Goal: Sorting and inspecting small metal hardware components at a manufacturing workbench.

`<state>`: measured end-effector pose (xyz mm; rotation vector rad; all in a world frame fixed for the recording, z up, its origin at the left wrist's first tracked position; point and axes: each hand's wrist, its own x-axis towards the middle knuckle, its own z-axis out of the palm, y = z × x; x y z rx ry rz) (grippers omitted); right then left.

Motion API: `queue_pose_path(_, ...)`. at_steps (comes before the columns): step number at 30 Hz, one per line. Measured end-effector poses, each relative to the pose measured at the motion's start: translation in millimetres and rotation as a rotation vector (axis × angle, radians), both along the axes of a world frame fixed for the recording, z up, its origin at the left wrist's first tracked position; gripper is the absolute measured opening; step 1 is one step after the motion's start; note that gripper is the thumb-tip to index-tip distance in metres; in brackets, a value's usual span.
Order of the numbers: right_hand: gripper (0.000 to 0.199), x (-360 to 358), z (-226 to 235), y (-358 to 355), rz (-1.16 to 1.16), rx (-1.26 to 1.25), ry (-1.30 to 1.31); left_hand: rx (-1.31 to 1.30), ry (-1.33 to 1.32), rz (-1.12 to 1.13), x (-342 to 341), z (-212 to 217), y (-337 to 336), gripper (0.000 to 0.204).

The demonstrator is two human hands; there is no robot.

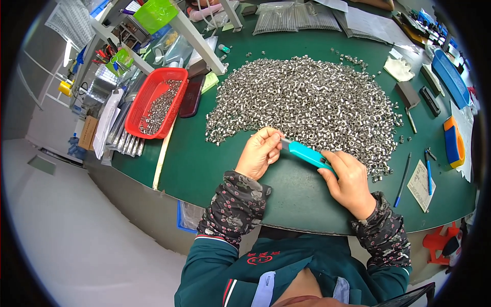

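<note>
A teal utility knife (306, 153) is in my right hand (349, 183), its blade out and pointing left. My right fingers and thumb wrap the rear of its handle. The blade's end meets the fingertips of my left hand (260, 153), which are pinched together; whatever lies between them is too small or hidden to make out. Just beyond both hands spreads a large heap of small silvery metal rings (302, 100) on the green table (186, 161).
At left stands a red basket (134, 120) with more metal pieces, beside a dark phone (192, 96). To the right are pens (428, 171), a paper slip (420, 187), a blue-and-orange tape dispenser (452, 143) and a blue tray (450, 77). A white shelf post (197, 38) rises at back left.
</note>
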<state>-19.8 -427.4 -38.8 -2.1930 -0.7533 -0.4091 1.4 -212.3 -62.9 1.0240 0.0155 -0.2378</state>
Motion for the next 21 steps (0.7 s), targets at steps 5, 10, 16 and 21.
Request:
queue_pose_path(5, 0.024, 1.8, 3.7, -1.8, -0.018, 0.033, -0.022, -0.001, -0.014, 0.044, 1.2, 1.0, 1.1, 0.011)
queue_pose_path(10, 0.024, 1.2, 1.9, -2.1, -0.02, 0.008, 0.001, 0.028, -0.021, 0.065, 2.0, 4.2, -0.7, 0.011)
queue_pose_path(16, 0.024, 2.4, -1.6, -2.0, -0.003, 0.003, 0.012, 0.027, -0.053, 0.049, 2.7, 1.2, 1.6, 0.012)
queue_pose_path(21, 0.024, 2.4, -1.5, -1.9, 0.009, 0.008, 0.019, 0.031, -0.06, 0.036, 3.2, -0.4, 1.2, 0.011)
